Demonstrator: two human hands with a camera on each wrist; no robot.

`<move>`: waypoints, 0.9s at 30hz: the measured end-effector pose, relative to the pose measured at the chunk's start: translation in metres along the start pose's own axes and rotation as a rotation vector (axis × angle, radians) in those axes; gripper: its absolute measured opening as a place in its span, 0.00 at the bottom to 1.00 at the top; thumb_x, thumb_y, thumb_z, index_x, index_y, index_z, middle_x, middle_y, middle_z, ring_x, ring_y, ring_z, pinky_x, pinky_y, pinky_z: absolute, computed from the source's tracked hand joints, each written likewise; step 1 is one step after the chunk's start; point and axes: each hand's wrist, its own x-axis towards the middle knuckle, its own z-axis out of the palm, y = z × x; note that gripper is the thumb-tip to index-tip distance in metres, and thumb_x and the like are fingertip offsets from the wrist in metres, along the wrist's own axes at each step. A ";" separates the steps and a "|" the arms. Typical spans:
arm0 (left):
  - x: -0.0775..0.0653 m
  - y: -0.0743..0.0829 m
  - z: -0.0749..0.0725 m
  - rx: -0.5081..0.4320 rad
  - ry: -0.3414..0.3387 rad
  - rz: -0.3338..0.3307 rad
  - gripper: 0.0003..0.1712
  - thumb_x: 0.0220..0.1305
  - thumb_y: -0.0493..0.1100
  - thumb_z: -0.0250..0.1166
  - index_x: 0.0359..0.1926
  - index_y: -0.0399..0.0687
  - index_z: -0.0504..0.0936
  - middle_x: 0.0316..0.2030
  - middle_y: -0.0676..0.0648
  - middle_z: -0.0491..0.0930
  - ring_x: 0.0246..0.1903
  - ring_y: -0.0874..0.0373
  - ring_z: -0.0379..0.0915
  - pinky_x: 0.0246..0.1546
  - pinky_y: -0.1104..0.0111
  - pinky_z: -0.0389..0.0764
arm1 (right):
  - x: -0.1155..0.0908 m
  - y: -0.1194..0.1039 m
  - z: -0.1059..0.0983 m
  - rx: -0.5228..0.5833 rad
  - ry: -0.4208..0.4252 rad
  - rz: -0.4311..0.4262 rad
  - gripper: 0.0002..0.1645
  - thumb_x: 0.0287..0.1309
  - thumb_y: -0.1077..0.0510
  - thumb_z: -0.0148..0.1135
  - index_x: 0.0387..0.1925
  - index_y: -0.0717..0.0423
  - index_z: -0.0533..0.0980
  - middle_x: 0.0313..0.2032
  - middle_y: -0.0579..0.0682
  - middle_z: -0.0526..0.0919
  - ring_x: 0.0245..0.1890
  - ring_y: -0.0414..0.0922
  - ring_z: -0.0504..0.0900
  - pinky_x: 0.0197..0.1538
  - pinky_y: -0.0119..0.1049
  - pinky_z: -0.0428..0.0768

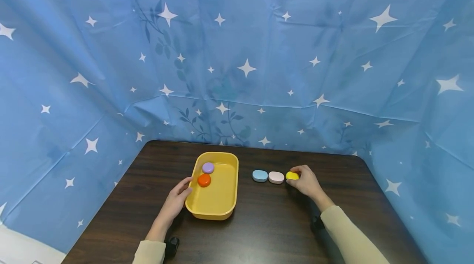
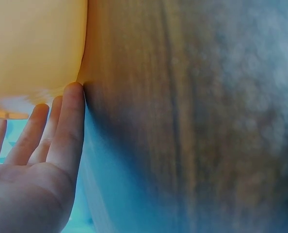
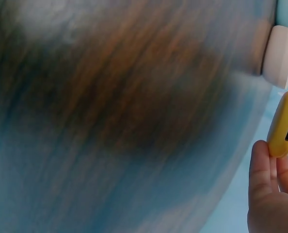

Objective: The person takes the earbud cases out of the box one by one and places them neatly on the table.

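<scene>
Between the fingers and thumb of my right hand is a yellow earbud case. In the right wrist view, a small dark slot shows on the end of the yellow case; whether it touches the table I cannot tell. Just left of it lie a pale pink case and a light blue case, side by side. My left hand touches the left side of a yellow tray with extended fingers. Inside the tray, towards its left side, are a purple case and an orange-red case.
Everything stands on a dark wood-grain table. A blue curtain with white stars hangs behind the table and along its sides. The tray's raised walls stand between its two cases and the row on the right.
</scene>
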 end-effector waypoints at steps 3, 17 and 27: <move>0.000 0.001 -0.001 0.005 0.007 -0.003 0.25 0.78 0.43 0.53 0.73 0.51 0.68 0.69 0.34 0.67 0.62 0.41 0.70 0.57 0.51 0.78 | 0.002 0.001 0.002 -0.009 -0.009 -0.004 0.26 0.55 0.60 0.74 0.53 0.69 0.78 0.52 0.63 0.75 0.47 0.56 0.76 0.55 0.55 0.76; 0.001 0.000 -0.002 0.007 0.012 0.006 0.25 0.79 0.44 0.53 0.73 0.50 0.69 0.69 0.34 0.67 0.62 0.40 0.69 0.56 0.51 0.79 | 0.007 0.006 0.007 -0.030 -0.026 -0.013 0.26 0.53 0.61 0.75 0.51 0.70 0.78 0.49 0.63 0.75 0.46 0.57 0.76 0.54 0.55 0.76; 0.001 -0.002 -0.001 0.017 0.004 0.004 0.26 0.78 0.44 0.54 0.73 0.51 0.69 0.70 0.33 0.66 0.62 0.40 0.69 0.57 0.50 0.78 | 0.006 0.009 0.008 -0.053 -0.046 -0.026 0.26 0.52 0.62 0.76 0.51 0.70 0.78 0.51 0.64 0.75 0.48 0.58 0.76 0.55 0.56 0.76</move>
